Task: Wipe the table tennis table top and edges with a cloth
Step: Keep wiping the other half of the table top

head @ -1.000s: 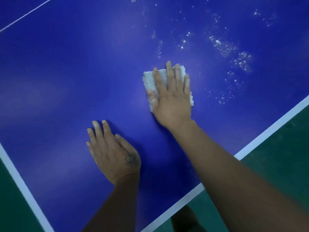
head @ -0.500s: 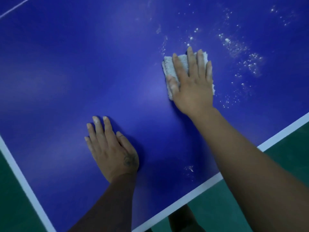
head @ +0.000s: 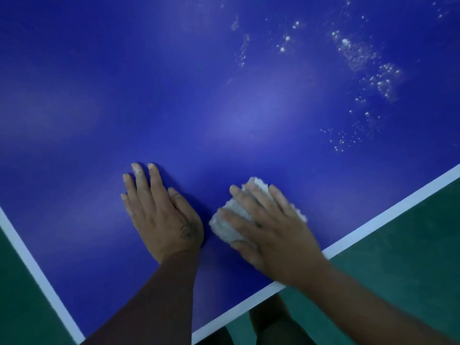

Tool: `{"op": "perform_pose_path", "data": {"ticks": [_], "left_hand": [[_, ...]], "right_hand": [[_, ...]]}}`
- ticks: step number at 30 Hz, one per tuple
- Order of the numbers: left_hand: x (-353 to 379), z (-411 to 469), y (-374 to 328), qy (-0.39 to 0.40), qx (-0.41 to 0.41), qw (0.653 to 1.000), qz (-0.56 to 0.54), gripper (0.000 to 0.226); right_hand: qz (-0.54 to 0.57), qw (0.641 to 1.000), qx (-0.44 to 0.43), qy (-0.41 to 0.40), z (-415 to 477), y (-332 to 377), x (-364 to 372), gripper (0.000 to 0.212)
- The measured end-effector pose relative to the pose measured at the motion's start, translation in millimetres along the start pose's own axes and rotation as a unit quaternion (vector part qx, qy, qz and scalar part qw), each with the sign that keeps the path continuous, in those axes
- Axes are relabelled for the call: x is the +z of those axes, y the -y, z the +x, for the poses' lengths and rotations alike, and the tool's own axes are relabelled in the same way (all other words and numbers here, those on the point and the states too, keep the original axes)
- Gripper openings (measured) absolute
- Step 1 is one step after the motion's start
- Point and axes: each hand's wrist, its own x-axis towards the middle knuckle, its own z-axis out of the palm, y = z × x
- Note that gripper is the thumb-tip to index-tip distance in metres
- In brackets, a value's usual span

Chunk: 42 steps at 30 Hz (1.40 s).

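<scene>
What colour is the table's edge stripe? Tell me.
White painted stripe on blue tabletop; head view.

Wide, flat blue table top (head: 224,108) open ahead of both hands and left of the left hand (head: 161,215). Only a narrow gap between left hand and the bunched cloth (head: 231,220) gripped by the right hand (head: 271,235). Scattered white residue (head: 368,70) well ahead-right, lying flat. Ends at the white edge line (head: 398,205) near the right hand's right side and under both wrists.
</scene>
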Motion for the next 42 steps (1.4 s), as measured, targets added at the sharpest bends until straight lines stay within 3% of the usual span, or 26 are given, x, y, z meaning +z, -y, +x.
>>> {"op": "perform_pose_path", "data": {"ticks": [2, 5, 9, 12, 15, 17, 20, 22, 25, 28, 31, 34, 37, 39, 42], "left_hand": [[1.1, -0.2, 0.6, -0.001, 0.001, 1.0, 0.009, 0.056], [3.3, 0.4, 2.4, -0.007, 0.0, 1.0, 0.014, 0.056], [2.4, -0.5, 1.5, -0.01, 0.003, 1.0, 0.018, 0.056], [0.3, -0.9, -0.9, -0.015, 0.002, 1.0, 0.014, 0.055], [1.8, -0.9, 0.1, -0.018, 0.008, 1.0, 0.013, 0.055], [2.6, -0.9, 1.5, -0.022, 0.009, 1.0, 0.017, 0.055], [1.9, -1.3, 1.0, -0.024, 0.01, 0.999, 0.028, 0.053], [0.5, -1.1, -2.7, -0.019, 0.004, 0.999, 0.027, 0.053], [-3.4, -0.9, -6.8, -0.006, -0.005, 0.999, 0.038, 0.054], [-5.5, -1.7, -20.6, 0.0, -0.024, 0.999, 0.039, 0.054], [-0.7, 4.5, -52.7, 0.015, -0.059, 0.998, 0.012, 0.057], [8.6, 12.4, -67.5, 0.018, -0.068, 0.997, 0.014, 0.064], [12.9, 12.7, -63.5, 0.004, -0.067, 0.997, 0.025, 0.064], [11.9, 11.5, -65.4, 0.0, -0.067, 0.997, 0.025, 0.063], [10.6, 12.8, -67.5, 0.003, -0.064, 0.998, 0.025, 0.063]], "right_hand": [[-0.053, 0.999, 0.003, -0.01, 17.3, -47.8, -14.8, 0.058], [-0.094, 0.986, 0.132, -0.051, 61.1, -122.5, -44.8, 0.059], [-0.07, 0.965, 0.246, -0.062, 89.5, -114.2, -56.2, 0.064], [-0.047, 0.975, 0.205, -0.07, 62.2, -38.9, -25.1, 0.066], [0.036, 0.994, 0.091, -0.049, -7.5, 35.9, 12.0, 0.062], [0.053, 0.998, 0.009, -0.019, -45.9, 43.1, 18.1, 0.062], [0.03, 0.998, -0.062, 0.013, -47.8, -9.7, 1.2, 0.068], [-0.008, 1.0, -0.03, -0.001, -22.0, -62.5, -21.2, 0.069], [-0.084, 0.991, 0.088, -0.056, 25.8, -139.6, -60.0, 0.061], [-0.075, 0.98, 0.172, -0.064, 49.0, -163.3, -81.1, 0.059], [-0.079, 0.984, 0.145, -0.067, 28.4, -128.6, -65.7, 0.063], [-0.051, 0.998, 0.045, -0.011, -20.6, -91.1, -44.8, 0.063], [-0.046, 0.998, -0.042, 0.014, -24.9, -116.5, -49.0, 0.06], [-0.083, 0.996, 0.019, -0.025, 3.4, -154.3, -60.0, 0.06], [-0.076, 0.971, 0.21, -0.087, 55.0, -199.8, -85.2, 0.063]]}}
